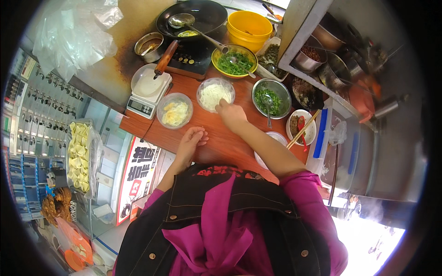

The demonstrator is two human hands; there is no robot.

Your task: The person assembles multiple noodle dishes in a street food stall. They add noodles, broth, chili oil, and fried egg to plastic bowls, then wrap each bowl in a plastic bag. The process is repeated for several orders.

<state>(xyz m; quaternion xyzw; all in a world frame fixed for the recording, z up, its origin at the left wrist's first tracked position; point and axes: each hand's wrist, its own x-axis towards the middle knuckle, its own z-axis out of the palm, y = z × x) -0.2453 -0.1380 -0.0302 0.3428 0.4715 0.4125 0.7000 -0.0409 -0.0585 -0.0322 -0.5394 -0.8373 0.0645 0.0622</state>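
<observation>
My right hand (pixel 232 116) reaches forward to a clear plastic bowl (pixel 200 102) of thin white noodles (pixel 214 94). Its fingers are closed at the near right rim, thumb and fingertips pinched there. Over the counter's front edge, my left hand (pixel 193 139) is held with loosely bent fingers and nothing in it. Just beyond the left hand sits another clear bowl (pixel 159 115) with noodles and a fried egg (pixel 177 112) in it. A steel bowl (pixel 287 99) of chopped greens with a spoon stands right of the noodle bowl.
At left is a digital scale (pixel 141 107). A wok (pixel 209 16) with a ladle (pixel 181 20) sits on an induction cooker (pixel 188 62). Behind are a yellow bucket (pixel 249 28) and yellow bowl (pixel 213 62) of greens. A white bowl (pixel 314 131) with chopsticks (pixel 301 131) stands right.
</observation>
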